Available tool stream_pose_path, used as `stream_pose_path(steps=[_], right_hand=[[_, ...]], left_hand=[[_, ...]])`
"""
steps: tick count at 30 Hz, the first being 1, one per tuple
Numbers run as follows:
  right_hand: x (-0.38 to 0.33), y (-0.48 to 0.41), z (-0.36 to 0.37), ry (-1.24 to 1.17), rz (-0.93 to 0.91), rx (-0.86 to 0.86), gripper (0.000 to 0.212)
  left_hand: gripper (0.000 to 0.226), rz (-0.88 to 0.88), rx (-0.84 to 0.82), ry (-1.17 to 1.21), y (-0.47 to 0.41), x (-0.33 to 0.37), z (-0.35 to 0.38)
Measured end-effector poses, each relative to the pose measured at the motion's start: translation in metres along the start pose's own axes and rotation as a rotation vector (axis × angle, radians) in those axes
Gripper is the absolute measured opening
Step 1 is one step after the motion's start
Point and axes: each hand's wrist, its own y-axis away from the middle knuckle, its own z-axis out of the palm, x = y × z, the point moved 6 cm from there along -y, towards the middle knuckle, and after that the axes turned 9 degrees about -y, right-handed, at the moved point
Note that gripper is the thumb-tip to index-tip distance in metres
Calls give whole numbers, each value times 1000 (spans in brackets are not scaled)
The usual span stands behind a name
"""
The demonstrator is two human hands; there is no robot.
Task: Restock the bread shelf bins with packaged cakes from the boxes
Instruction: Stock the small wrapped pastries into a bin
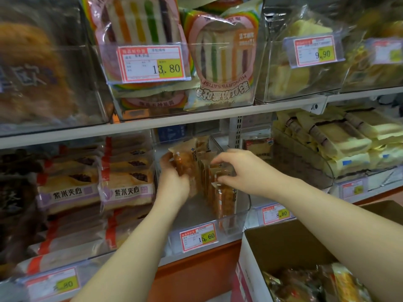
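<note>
A clear plastic bin on the lower shelf holds several upright packaged cakes in clear brown wrappers. Both my hands are inside it. My left hand grips a packaged cake at the bin's left side, standing it upright. My right hand rests over the tops of the row of cakes, fingers curled onto a wrapper. An open cardboard box at the lower right holds more packaged cakes.
Purple-rice bread packs fill the bin to the left. Yellow sandwich packs fill the bin to the right. Rainbow toast packs sit on the shelf above. Price tags hang on the bin fronts.
</note>
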Motion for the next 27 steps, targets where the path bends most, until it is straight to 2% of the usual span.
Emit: stream_pose_path(steps=[4,6,9,13,17,20,22,27], right_hand=[[22,4,14,17,59,-82,54],[34,6,20,75,81,-118,53],[43,4,26,131,45,-123,47],[49,1,29,137,-16,-92,45],[51,-2,29,99,-64,-74,43],[54,-3,30,84,-94,-67,42],[56,-3,31,68,-107,-67,41],[62,-4,33,37,-128,-41,40]], left_hand=[[28,-221,76,146,-25,-22,21],[26,-263,106,187,-34,-28,28],[32,-244,140,145,-47,-30,36],[38,-328,204,249,-63,-39,46],[20,-339,136,225,-83,-51,63],[45,-283,114,157,-97,-59,73],[62,-292,74,199,-100,-59,80],[45,-338,108,70,-109,-71,83]])
